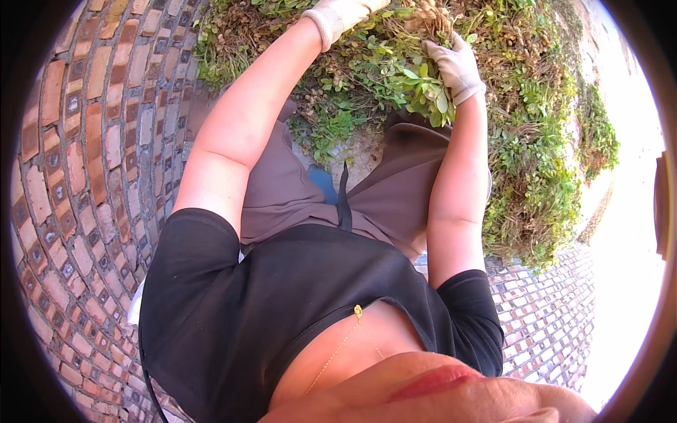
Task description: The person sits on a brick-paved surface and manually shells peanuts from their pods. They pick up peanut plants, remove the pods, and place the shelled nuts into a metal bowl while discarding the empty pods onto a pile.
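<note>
A large heap of pulled peanut plants point(365, 69), with green leaves, stems and tan pods, lies before me. My right hand point(456, 66), in a pale knit work glove, grips a peanut plant point(436, 98). Its leaves hang below the palm, and a cluster of pods point(428, 18) sits just above the fingers. At the top edge my left hand point(351, 11), gloved alike, reaches over the heap. Its fingertips are cut off by the picture's rim, so what they hold cannot be seen.
Brick paving point(90, 158) spreads along my left side, with more bricks point(545, 317) at lower right. My trousered legs point(280, 180) flank a blue item point(322, 182). Another clump of plants point(600, 129) lies farther right, beside overexposed ground.
</note>
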Available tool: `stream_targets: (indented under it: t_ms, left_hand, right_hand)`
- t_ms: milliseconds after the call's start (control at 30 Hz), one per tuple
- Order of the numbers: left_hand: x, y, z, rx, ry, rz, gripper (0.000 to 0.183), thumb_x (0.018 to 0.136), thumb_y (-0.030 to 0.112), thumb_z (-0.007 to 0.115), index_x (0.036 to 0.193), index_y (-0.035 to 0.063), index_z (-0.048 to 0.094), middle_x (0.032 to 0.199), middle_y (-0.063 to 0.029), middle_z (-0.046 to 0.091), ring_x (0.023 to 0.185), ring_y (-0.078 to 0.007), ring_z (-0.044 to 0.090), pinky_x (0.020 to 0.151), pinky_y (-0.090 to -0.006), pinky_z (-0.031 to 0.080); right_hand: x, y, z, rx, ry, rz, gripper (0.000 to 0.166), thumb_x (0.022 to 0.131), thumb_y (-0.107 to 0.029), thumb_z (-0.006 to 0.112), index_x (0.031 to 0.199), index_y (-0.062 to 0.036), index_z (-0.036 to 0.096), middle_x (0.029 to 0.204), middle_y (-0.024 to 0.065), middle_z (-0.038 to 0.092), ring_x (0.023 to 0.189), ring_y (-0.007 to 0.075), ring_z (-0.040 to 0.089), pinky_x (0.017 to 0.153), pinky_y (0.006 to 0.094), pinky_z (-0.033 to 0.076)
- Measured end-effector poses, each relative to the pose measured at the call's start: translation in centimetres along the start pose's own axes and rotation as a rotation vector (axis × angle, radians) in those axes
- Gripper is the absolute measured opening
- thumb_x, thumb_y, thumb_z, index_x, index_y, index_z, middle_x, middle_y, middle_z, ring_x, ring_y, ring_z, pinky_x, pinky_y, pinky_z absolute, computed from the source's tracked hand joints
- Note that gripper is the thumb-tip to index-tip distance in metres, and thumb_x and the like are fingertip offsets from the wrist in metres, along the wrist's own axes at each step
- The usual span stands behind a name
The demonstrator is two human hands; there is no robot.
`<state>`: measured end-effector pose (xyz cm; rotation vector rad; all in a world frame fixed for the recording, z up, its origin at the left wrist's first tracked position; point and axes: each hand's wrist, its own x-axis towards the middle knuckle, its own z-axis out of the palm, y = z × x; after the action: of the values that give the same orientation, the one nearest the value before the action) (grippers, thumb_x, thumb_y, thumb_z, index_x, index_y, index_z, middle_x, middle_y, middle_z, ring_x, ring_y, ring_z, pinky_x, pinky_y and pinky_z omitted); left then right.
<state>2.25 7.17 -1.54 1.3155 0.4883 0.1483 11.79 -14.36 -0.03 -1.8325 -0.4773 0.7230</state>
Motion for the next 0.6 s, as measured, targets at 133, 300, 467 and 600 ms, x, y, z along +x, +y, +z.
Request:
stream_targets:
  t_ms: [133,300,467,600]
  left_hand:
    - [0.3,-1.1,0.2,0.094,-0.032,0.08,0.019,0.087,0.015,0.065,0.101,0.0028,0.063,0.085,-0.0015,0.063,0.076,-0.0092,0.056,0.07,-0.0239,0.046]
    - [-1.7,0.9,0.8,0.232,-0.129,0.216,0.029,0.085,0.013,0.065,0.11,-0.0007,0.059,0.097,-0.0046,0.065,0.089,-0.0127,0.058,0.081,-0.0267,0.048]
    - [-1.4,-0.4,0.6,0.193,-0.29,0.176,0.032,0.082,0.018,0.072,0.105,-0.001,0.06,0.097,-0.0046,0.066,0.087,-0.0108,0.059,0.078,-0.0258,0.048]
    - [-4.3,5.0,1.6,0.624,-0.18,-0.028,0.027,0.082,0.029,0.07,0.093,0.0045,0.066,0.076,-0.0069,0.068,0.072,-0.0152,0.063,0.068,-0.0288,0.049]
  right_hand:
    - [-0.1,-1.2,-0.4,0.242,-0.217,0.168,0.03,0.082,-0.019,0.066,0.108,-0.003,0.066,0.099,0.006,0.069,0.088,0.0151,0.063,0.089,0.031,0.044]
    - [-0.2,-0.9,-1.7,-0.332,-0.385,-0.575,0.028,0.084,-0.021,0.064,0.102,0.0006,0.066,0.098,0.0078,0.068,0.086,0.0138,0.063,0.079,0.0307,0.048]
    - [-0.2,0.0,-1.5,-0.038,-0.428,-0.085,0.025,0.082,-0.015,0.063,0.106,-0.0111,0.067,0.099,0.0009,0.07,0.097,0.017,0.062,0.097,0.0364,0.034]
    - [-0.4,1.3,-1.9,-0.247,-0.372,-0.354,0.026,0.081,-0.014,0.065,0.106,-0.0067,0.065,0.097,0.0033,0.07,0.093,0.0165,0.064,0.092,0.0366,0.04]
